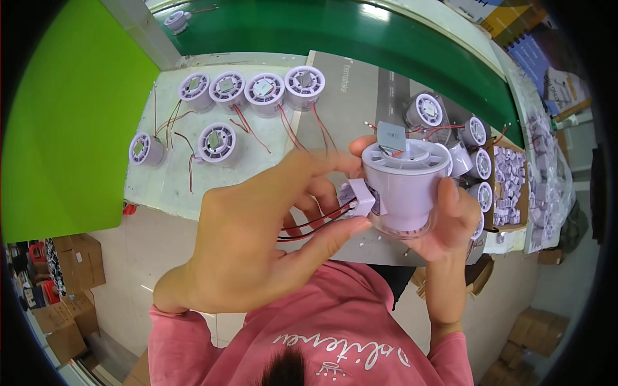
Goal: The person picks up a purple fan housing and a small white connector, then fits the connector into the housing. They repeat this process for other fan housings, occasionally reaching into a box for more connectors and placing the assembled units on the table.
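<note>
A pale lilac round fan housing [404, 183] with a slotted top is held up close to the camera. My right hand [444, 222] cups it from below and the right side. My left hand [257, 238] reaches across from the left, thumb and fingers pinching a small white connector block [360, 196] on the housing's left side. Red and black wires [315, 224] run from that block under my left fingers. A small grey square label [391, 136] stands tilted on top of the housing.
Several finished lilac housings with wires [248, 89] lie in a row on the white table [167, 186]. More housings [473, 151] are stacked at right beside a box of small lilac parts [508, 186]. A green conveyor belt [335, 32] runs behind. Cardboard boxes [71, 264] sit on the floor.
</note>
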Available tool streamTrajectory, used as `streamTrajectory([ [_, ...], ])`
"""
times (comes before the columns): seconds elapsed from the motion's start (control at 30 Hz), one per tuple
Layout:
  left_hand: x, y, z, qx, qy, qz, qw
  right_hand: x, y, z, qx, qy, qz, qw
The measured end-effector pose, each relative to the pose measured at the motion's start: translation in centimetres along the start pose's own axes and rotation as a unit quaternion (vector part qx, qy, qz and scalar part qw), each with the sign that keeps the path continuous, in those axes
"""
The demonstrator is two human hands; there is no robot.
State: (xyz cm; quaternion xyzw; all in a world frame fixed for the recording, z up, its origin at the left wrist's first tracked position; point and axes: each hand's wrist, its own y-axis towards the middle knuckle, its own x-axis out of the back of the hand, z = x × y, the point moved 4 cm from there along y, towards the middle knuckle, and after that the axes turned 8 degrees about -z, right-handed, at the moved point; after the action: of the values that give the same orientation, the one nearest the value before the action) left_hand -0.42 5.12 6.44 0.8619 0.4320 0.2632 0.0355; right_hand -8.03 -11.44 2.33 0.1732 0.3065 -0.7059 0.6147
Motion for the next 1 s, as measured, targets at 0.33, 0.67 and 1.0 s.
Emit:
streamTrajectory([
  [0.33, -0.5, -0.3, 1.2, 0.095, -0.138, -0.022, 0.986, -0.6, -0.3, 0.2, 0.022, -0.019, 0.027, 0.999],
  [0.67, -1.0, -0.6, 2.2, 0.156, -0.249, -0.004, 0.956, -1.9, -0.7, 0.8, 0.09, -0.139, -0.116, 0.979],
  [1.0, -2.1, -1.1, 2.5, 0.179, -0.348, -0.001, 0.92, -3.3, -1.4, 1.5, 0.112, -0.167, -0.192, 0.96],
])
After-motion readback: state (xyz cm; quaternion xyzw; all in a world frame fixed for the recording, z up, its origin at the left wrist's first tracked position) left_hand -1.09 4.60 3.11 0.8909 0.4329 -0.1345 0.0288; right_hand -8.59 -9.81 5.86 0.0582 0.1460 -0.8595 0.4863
